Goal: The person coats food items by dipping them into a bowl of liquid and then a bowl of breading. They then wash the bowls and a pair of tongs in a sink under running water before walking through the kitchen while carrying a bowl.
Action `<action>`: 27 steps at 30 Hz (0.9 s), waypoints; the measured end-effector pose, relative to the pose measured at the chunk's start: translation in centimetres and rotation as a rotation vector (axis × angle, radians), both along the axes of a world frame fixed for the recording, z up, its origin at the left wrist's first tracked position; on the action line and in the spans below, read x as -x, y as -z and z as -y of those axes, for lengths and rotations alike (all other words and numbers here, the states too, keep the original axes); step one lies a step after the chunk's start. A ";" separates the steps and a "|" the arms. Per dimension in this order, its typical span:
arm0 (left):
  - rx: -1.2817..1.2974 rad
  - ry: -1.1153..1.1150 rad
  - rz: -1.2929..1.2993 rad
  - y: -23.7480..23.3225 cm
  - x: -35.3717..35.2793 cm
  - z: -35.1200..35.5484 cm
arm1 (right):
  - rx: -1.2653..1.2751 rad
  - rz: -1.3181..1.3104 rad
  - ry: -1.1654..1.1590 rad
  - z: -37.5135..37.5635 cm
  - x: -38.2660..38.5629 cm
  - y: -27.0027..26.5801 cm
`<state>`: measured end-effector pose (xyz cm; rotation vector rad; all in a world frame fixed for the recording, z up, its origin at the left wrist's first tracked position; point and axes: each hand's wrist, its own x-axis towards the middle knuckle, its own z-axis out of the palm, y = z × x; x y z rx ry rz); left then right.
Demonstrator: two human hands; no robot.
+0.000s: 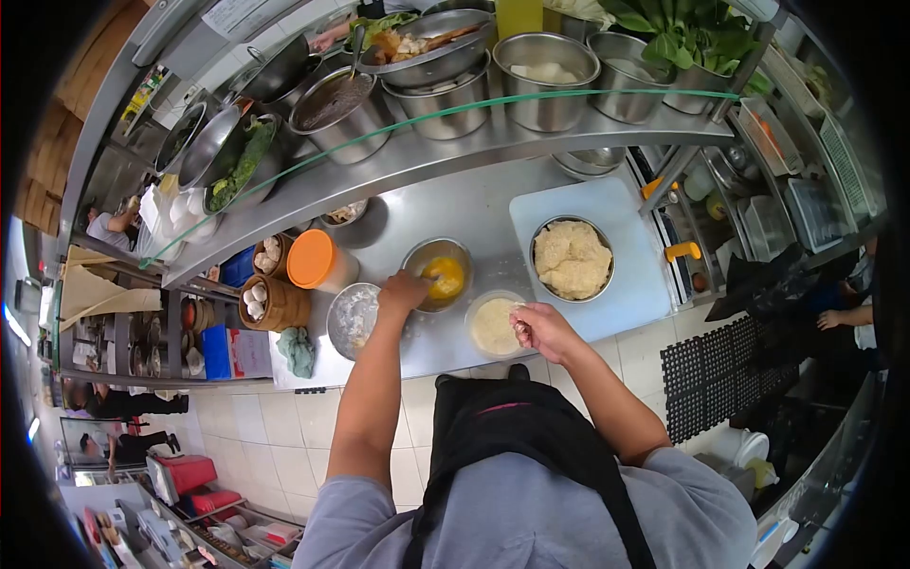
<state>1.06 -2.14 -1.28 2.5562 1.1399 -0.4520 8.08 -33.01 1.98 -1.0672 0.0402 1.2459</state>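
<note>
My left hand (404, 292) reaches over the rim of a steel bowl (454, 248) holding beaten yellow egg (444, 277). Its fingers look drawn together, with the tips at the egg; what they hold, if anything, is hidden. Over the right edge of a bowl of pale crumbs (496, 327), my right hand (547, 332) is closed, its fingertips pressed together on something too small to name. Left of the egg, a steel bowl of white flour (355, 324) stands beside my left forearm. A round bowl of pale, lumpy mixture (573, 260) sits on the white cutting board (637, 213).
An orange-lidded tub (320, 261) and bamboo steamers (284, 303) stand at the left, near a green cloth (297, 353). Above the counter's back runs a steel shelf (455, 152) bearing several metal pots and bowls. A black perforated mat (725, 375) lies on the floor at right.
</note>
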 end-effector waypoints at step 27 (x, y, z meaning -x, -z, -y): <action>-0.256 -0.003 0.464 -6.8 7.3 4.8 | 0.564 1.564 -0.738 -5.7 1.4 5.6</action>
